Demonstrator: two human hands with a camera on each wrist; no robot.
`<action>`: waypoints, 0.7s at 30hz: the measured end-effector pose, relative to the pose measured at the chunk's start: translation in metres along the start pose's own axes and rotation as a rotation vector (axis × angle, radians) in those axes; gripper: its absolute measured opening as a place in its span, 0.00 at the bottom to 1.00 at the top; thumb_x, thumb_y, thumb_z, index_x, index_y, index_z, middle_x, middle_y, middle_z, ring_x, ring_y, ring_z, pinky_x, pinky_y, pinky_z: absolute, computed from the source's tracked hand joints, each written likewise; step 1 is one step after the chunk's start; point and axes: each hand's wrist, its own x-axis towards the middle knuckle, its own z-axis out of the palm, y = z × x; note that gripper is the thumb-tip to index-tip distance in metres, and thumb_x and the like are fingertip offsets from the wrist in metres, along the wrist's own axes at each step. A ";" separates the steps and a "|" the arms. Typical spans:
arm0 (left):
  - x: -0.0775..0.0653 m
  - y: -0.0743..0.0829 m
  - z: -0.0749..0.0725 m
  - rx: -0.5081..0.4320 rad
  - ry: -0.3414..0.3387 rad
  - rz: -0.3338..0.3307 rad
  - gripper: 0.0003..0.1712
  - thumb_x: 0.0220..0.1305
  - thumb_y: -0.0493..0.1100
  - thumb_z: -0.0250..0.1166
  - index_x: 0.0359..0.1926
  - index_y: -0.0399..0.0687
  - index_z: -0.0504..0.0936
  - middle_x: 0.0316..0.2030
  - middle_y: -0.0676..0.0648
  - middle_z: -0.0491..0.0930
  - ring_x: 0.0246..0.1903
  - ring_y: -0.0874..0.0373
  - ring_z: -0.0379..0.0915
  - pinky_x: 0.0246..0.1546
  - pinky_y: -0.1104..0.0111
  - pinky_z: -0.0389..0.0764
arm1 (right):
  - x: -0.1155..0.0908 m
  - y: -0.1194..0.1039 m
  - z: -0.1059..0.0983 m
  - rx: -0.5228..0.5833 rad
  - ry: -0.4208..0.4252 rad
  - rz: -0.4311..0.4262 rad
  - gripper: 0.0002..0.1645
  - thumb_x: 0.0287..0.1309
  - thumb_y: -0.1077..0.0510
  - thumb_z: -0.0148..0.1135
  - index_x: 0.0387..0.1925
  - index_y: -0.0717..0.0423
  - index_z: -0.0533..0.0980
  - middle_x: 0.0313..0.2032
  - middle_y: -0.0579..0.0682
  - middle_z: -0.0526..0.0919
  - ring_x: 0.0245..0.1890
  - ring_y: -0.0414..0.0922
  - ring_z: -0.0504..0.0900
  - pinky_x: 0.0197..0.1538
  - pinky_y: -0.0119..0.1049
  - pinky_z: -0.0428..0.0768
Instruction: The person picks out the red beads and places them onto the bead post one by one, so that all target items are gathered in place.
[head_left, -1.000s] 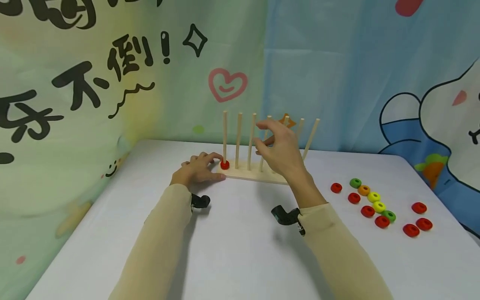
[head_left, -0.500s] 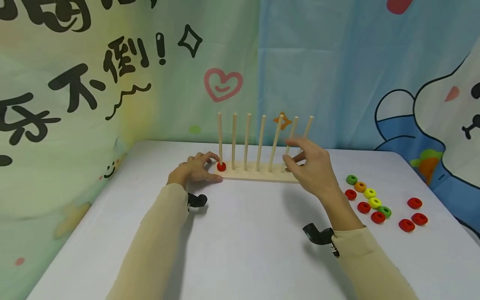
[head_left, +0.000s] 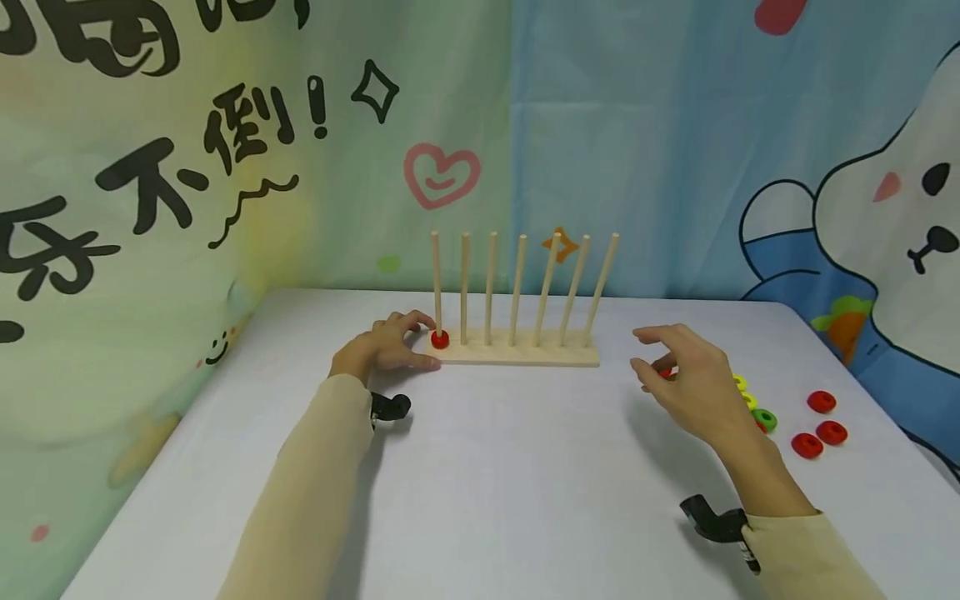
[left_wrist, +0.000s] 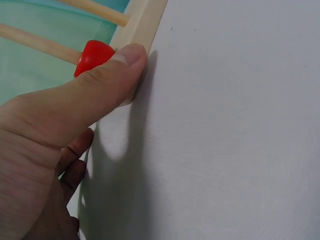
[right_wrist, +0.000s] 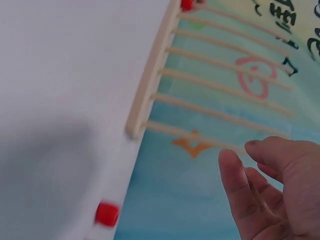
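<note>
A wooden pegboard (head_left: 517, 355) stands at the back of the table, with several thin upright pegs. One red bead (head_left: 439, 340) sits at the foot of its leftmost peg. My left hand (head_left: 384, 343) grips the board's left end; in the left wrist view the thumb (left_wrist: 107, 77) presses the base's front edge beside the bead. My right hand (head_left: 693, 383) hovers to the right of the board, thumb and fingers apart, holding nothing. Loose beads lie beneath and behind it, partly hidden, among them a green one (head_left: 765, 419) and a red bead (right_wrist: 107, 214) in the right wrist view.
Farther right, a group of 3 red beads lies apart, one of them a red bead (head_left: 807, 446) nearest the front. The white table (head_left: 525, 483) ends at a printed cloth backdrop (head_left: 622, 150) directly behind the pegboard.
My right hand has left the pegs, moving right and down toward the loose beads, and now covers some of them. My left hand stays on the board's end.
</note>
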 end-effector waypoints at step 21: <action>-0.005 -0.005 0.003 -0.004 0.030 0.065 0.31 0.54 0.70 0.66 0.58 0.78 0.68 0.66 0.52 0.62 0.65 0.44 0.55 0.59 0.39 0.60 | -0.058 0.066 -0.031 -0.118 -0.034 0.135 0.26 0.53 0.61 0.72 0.55 0.59 0.77 0.51 0.62 0.78 0.34 0.58 0.83 0.28 0.24 0.75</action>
